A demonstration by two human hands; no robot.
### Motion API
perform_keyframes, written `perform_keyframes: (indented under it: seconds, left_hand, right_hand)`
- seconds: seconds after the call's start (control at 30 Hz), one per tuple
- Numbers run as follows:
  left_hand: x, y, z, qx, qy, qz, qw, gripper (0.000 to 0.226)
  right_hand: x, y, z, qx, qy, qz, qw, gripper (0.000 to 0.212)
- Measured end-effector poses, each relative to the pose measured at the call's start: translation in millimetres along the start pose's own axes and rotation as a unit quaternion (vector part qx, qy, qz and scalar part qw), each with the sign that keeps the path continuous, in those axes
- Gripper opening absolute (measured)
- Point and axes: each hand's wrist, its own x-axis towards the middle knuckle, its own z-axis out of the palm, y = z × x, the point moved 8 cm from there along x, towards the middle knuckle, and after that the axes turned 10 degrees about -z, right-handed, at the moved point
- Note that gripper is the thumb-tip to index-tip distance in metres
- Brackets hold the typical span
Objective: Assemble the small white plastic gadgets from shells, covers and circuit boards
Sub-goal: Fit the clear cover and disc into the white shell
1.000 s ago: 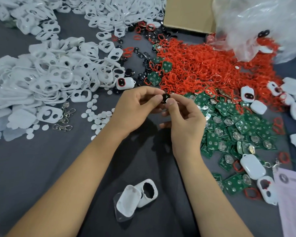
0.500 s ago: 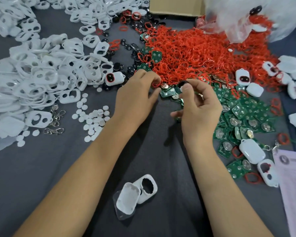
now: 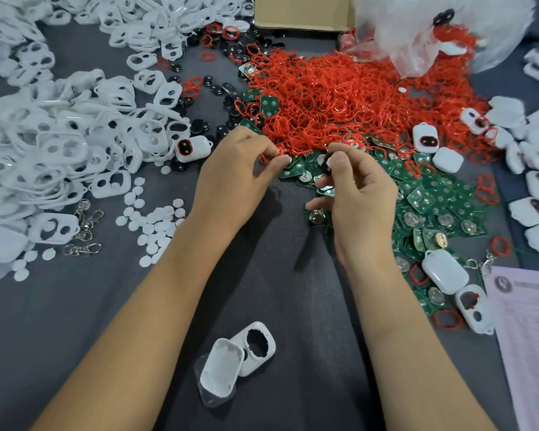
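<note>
Item: bench (image 3: pixel 262 290), dark grey, stock sorted by kind, presumably so each part lay within one reach. White covers (image 3: pixel 59 144) were heaped at the left of the frame; red rings (image 3: pixel 333 98) were piled at upper centre; green circuit boards (image 3: pixel 433 206) were spread at centre right, just below the rings. An open shell (image 3: pixel 257 346) and a white back piece (image 3: pixel 220 367) lay touching at lower centre, between the forearms, apparently parked there as the unit in progress. Finished gadgets (image 3: pixel 445 270) sat at the right edge. The left hand (image 3: pixel 234 178) was at centre frame, its fingers (image 3: pixel 280 158) curled and pinching at the near fringe of the ring pile; what they held looked like a red ring, though it was too small to be sure. The right hand (image 3: pixel 358 194) was raised just beside it, thumb and forefinger pinching a small black button piece (image 3: pixel 326 163) above the boards, seemingly held ready to take the ring. Against the picture half a second earlier, both hands kept much the same stations; a full second earlier they had met together over the black piece, nearer the person, and had since parted, the left going to the rings.
</note>
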Motion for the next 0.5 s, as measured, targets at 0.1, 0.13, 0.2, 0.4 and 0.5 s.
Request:
perform_keyframes:
  seconds: [0.1, 0.13, 0.2, 0.4, 0.5]
  left_hand:
    - [-2.3, 2.0, 2.3, -0.006, -0.005, 0.006, 1.000, 0.020]
    - [-3.1, 2.3, 2.6, -0.003, -0.003, 0.007, 1.000, 0.020]
    - [-4.2, 1.6, 1.9, -0.003, 0.002, 0.001, 1.000, 0.021]
    - [-2.8, -6.5, 1.7, -0.023, 0.001, -0.043, 0.999, 0.030]
    - [-3.1, -7.4, -0.6, -0.009, 0.011, -0.042, 0.999, 0.031]
  right_hand:
    - [2.8, -5.9, -4.1, -0.047, -0.008, -0.027, 0.998, 0.019]
    - [3.5, -6.5, -5.0, -0.052, -0.006, -0.029, 0.998, 0.018]
    - [3.9, -5.8, -5.5, -0.058, -0.004, -0.027, 0.998, 0.018]
    - [2.1, -3.5, -2.0, -0.069, -0.012, -0.025, 0.997, 0.018]
    - [1.5, -5.6, -0.1, -0.075, -0.022, -0.037, 0.996, 0.017]
